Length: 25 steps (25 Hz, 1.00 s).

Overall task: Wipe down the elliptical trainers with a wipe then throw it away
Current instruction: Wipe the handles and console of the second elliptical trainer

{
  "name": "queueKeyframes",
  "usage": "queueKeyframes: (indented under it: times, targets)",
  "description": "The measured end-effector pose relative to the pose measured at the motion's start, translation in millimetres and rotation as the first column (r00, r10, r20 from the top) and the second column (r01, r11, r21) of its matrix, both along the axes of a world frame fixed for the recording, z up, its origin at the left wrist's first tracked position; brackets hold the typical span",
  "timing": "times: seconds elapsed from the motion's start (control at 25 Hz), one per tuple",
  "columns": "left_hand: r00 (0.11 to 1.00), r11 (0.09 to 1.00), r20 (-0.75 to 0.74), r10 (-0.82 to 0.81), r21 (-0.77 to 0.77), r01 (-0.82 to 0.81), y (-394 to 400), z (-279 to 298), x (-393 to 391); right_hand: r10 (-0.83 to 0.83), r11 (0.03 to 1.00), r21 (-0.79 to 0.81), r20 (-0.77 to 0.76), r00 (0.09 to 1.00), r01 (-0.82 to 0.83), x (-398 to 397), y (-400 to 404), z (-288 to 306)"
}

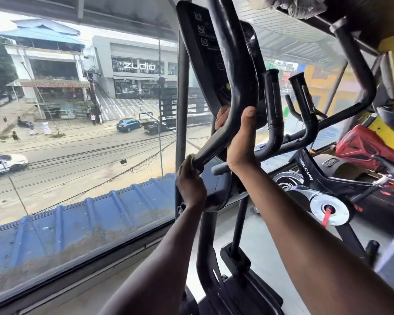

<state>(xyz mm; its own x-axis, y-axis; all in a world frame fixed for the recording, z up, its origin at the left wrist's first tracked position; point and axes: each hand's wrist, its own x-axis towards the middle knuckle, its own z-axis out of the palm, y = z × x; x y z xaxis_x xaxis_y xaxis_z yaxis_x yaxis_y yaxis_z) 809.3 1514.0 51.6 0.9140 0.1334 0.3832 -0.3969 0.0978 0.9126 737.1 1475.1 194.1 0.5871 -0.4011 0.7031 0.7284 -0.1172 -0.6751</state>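
Note:
A black elliptical trainer stands right before me, its console (pixel 205 53) tilted overhead and its curved left handlebar (pixel 234 87) sweeping down across the view. My left hand (pixel 190 180) grips the lower end of that handlebar. Higher on the same bar, my right hand (pixel 239 139) wraps around it, thumb up and fingertips showing on the far side. No wipe shows in either hand; any cloth is hidden under the fingers. The trainer's upright column (pixel 206 242) runs down between my forearms.
A large window (pixel 77 144) fills the left, its sill close below. To the right stand a black exercise bike (pixel 309 178) with raised grips (pixel 272 98), a red bike (pixel 362 144) and a dark frame overhead. Pale floor lies between the machines.

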Motion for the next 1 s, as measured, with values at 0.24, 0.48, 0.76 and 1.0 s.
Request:
queueKeyframes:
  times: [0.24,0.48,0.76,1.0]
  targets:
    - [0.954,0.978,-0.237,-0.185,-0.139,0.156,15,13,17,-0.110,0.992,-0.071,-0.110,0.988,0.103,-17,-15,-18]
    - [0.953,0.967,-0.240,-0.188,-0.213,0.137,28,18,-10,-0.176,0.980,-0.006,-0.505,0.845,0.201,27,-12,-130]
    - [0.980,1.000,-0.198,0.002,-0.024,-0.007,41,25,-22,-0.187,0.978,-0.023,-0.518,0.834,0.205,46,-25,-123]
    - [0.986,0.996,-0.146,-0.084,-0.002,0.084,24,46,-38,0.107,0.881,0.451,-0.483,0.869,0.142,32,-9,-103]
